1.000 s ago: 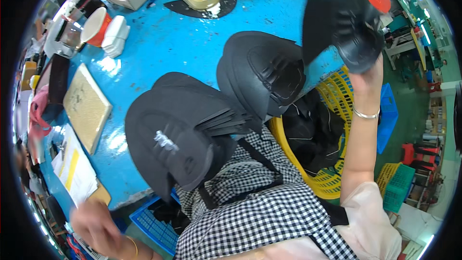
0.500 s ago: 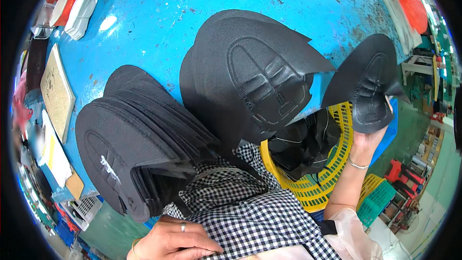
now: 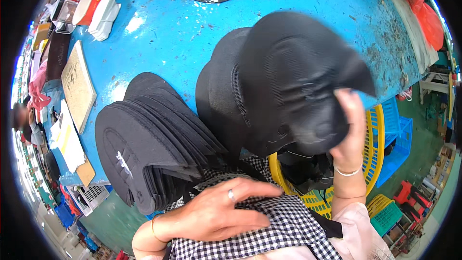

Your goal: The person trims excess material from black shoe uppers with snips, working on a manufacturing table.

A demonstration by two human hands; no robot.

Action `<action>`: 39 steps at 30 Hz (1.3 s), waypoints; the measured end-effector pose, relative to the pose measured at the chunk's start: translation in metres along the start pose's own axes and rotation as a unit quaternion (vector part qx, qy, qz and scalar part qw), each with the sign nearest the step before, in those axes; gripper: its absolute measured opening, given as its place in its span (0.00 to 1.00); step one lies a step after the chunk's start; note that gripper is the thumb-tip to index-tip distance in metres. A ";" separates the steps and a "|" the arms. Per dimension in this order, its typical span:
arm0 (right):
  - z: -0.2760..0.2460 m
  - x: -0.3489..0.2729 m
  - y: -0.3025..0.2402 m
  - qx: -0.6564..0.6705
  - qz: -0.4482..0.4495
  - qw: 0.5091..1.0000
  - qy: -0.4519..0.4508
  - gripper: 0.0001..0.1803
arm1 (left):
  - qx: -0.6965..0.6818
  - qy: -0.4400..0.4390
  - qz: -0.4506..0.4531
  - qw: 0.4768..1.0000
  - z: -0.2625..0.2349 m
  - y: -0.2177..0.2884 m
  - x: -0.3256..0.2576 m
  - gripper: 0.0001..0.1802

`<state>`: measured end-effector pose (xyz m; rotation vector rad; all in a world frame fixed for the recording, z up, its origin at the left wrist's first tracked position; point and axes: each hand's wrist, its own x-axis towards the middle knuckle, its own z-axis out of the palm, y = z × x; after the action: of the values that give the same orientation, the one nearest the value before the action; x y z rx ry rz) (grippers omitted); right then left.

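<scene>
L pile [image 3: 154,130]: blk pieces, fanned.
L hand [image 3: 211,214]: loosely open, nothing visible in it, over yr apron [image 3: 231,250].
R pile [image 3: 219,84]: partly hidden.
Held piece [image 3: 298,77]: over R pile, contact unclear; step prob. placing; next calls for aligning edges.
R hand [image 3: 351,125]: yr fingers closed on its near R edge.

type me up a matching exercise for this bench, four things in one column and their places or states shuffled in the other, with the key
Column one
1. Right hand
2. Left hand
3. Yellow slatted plastic basket
4. Tan rectangular board

Column two
A. On the left part of the blue tabletop
B. Gripping a curved black stitched piece
C. In front of the black-and-white checked apron
D. Holds crumpled black material

Right pairs: 1-B, 2-C, 3-D, 4-A
</scene>
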<state>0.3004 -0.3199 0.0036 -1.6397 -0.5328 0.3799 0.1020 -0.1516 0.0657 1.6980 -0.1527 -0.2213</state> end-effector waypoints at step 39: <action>0.108 0.070 0.001 -0.487 -0.326 0.785 -0.200 0.12 | 0.447 0.177 0.026 0.876 0.037 -0.069 0.042 0.03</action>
<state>0.3018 -0.1916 -0.0080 -2.1853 -1.7879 -0.1344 0.1320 -0.1875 -0.0098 2.6191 -0.0170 0.2567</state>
